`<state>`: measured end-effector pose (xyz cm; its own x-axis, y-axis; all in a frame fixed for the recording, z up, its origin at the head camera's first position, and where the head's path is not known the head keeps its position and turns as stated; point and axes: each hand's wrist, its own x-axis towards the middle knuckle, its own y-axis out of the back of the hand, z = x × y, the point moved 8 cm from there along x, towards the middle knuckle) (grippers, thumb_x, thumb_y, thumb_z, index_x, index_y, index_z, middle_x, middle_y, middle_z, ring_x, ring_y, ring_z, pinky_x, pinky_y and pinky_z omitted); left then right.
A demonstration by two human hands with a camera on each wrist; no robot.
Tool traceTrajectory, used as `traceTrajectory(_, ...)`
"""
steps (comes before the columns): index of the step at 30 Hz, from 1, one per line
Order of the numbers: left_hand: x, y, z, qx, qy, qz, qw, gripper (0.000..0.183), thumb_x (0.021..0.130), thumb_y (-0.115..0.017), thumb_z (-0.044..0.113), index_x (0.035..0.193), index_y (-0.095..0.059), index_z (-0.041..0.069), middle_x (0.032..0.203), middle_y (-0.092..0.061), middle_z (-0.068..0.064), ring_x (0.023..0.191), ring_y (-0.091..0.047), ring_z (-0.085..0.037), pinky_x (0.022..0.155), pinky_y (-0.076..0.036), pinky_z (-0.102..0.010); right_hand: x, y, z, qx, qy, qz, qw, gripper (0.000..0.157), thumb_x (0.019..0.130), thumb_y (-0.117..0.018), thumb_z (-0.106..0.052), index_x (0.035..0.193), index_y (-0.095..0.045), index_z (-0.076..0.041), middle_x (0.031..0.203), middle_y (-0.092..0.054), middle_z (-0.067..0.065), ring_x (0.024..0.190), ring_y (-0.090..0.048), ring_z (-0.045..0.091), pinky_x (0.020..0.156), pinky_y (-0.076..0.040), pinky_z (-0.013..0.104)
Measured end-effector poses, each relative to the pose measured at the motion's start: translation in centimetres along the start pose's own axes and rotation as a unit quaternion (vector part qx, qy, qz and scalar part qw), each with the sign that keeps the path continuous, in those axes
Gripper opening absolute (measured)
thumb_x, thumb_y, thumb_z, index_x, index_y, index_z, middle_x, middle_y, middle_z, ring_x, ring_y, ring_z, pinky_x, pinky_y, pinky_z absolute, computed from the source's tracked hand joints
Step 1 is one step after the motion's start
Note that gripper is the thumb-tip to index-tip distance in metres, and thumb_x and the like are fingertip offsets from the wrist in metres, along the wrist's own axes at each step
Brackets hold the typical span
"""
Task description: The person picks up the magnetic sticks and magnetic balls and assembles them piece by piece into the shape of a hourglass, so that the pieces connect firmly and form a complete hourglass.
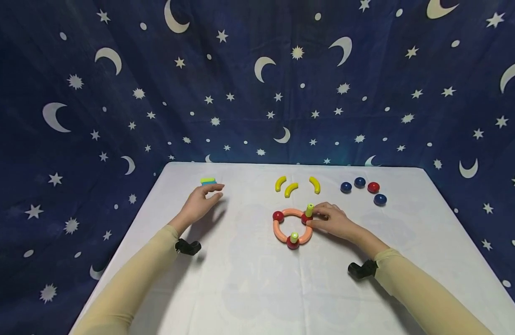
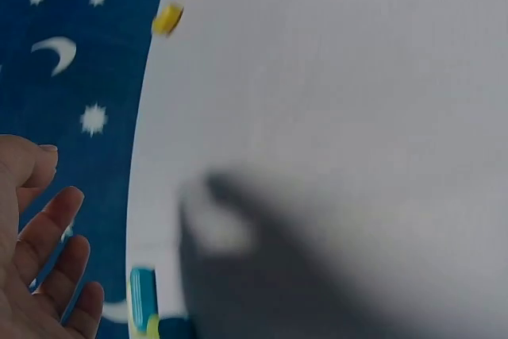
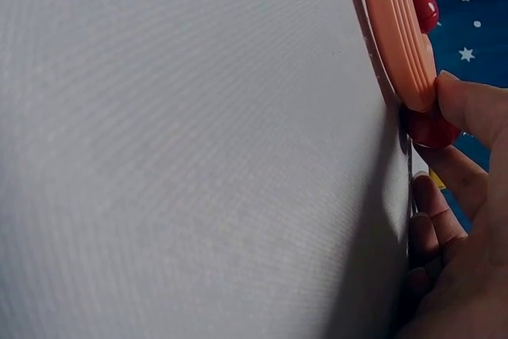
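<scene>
An orange ring [image 1: 278, 232] of curved rods joined by red balls lies on the white table. Two short light-green sticks stand up from it, one stick [image 1: 294, 237] on the near ball and another stick [image 1: 309, 210] on the right ball. My right hand [image 1: 334, 222] pinches that right red ball [image 3: 430, 127] between thumb and finger, where a curved orange rod [image 3: 397, 37] meets it. Farther left, my left hand [image 1: 200, 205] hovers over the table with loosely bent fingers, holding nothing. Just beyond its fingers lie blue and green sticks [image 1: 208, 182], partly hidden.
Several curved yellow rods, including one [image 1: 314, 184], lie behind the ring. To the right are blue balls, one of them here [image 1: 380, 199], and a loose red ball [image 1: 373, 187]. A dark cloth with moons and stars [image 1: 257, 116] hangs behind the table [image 1: 249, 288].
</scene>
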<state>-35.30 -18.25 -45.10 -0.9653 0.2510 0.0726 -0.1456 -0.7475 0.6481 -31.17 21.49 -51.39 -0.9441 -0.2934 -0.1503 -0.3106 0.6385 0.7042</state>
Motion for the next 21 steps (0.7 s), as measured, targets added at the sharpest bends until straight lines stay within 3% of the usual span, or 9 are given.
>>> traceTrajectory(11, 0.8, 4.3, -3.5, 0.05, 0.052, 0.032, 0.9969, 0.043, 0.105, -0.059, 0.028, 0.145, -0.057, 0.01, 0.141, -0.057, -0.016, 0.135, -0.047, -0.037, 0.111, -0.035, -0.057, -0.2, -0.2, 0.3, 0.006, -0.013, -0.002, 1.0, 0.054, 0.092, -0.072, -0.052, 0.13, -0.069, -0.014, 0.136, -0.055, 0.01, 0.13, -0.042, 0.035, 0.107, -0.034, 0.061)
traceTrajectory(21, 1.2, 5.5, -5.6, 0.126, 0.101, 0.01, 0.9868, 0.04, 0.104, -0.061, 0.023, 0.139, -0.061, 0.004, 0.137, -0.061, -0.019, 0.132, -0.049, -0.04, 0.11, -0.037, -0.056, 0.2, -0.3, 0.5, 0.01, -0.015, -0.003, 1.0, 0.052, 0.091, -0.073, -0.052, 0.128, -0.07, -0.015, 0.136, -0.055, 0.008, 0.129, -0.041, 0.033, 0.107, -0.034, 0.06)
